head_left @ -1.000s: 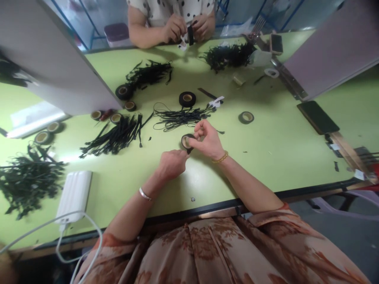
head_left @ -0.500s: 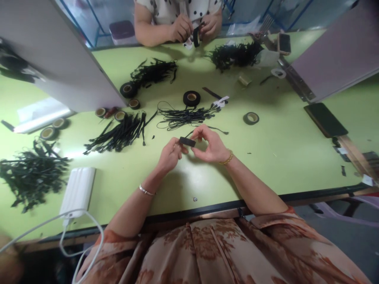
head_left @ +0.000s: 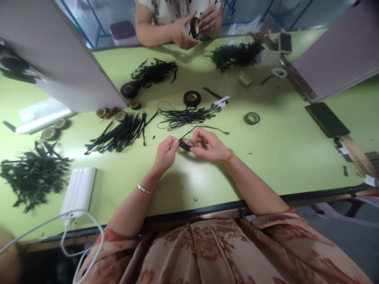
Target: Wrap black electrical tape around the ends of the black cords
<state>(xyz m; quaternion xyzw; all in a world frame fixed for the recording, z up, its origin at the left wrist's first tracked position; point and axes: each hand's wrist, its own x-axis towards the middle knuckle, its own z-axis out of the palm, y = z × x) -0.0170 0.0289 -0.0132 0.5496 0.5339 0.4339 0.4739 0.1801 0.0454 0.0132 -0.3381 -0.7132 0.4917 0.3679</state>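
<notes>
A roll of black tape (head_left: 185, 145) is held just above the green table, tilted so its pale core shows. My right hand (head_left: 209, 144) is closed on the roll's right side, with fingers bent over it. Against the roll's left edge, my left hand (head_left: 166, 152) pinches thumb and finger together where a thin black cable (head_left: 211, 127) runs in. The pinched end is mostly hidden. Beyond my hands lies a bundle of thin black cables (head_left: 189, 117), with a larger tape roll (head_left: 192, 98) behind it.
Bundled black cables (head_left: 121, 132) and a white power bank (head_left: 79, 189) lie to the left. Another tape roll (head_left: 252, 118) and a dark phone (head_left: 327, 119) are to the right. Across the table (head_left: 266, 157), a co-worker's hands (head_left: 185, 33) hold tape. Upright panels (head_left: 79, 51) flank the workspace.
The roll between my hands has turned from edge-on to show its core. My left fingers have closed into a pinch at its left edge. The co-worker's hands have shifted around their roll.
</notes>
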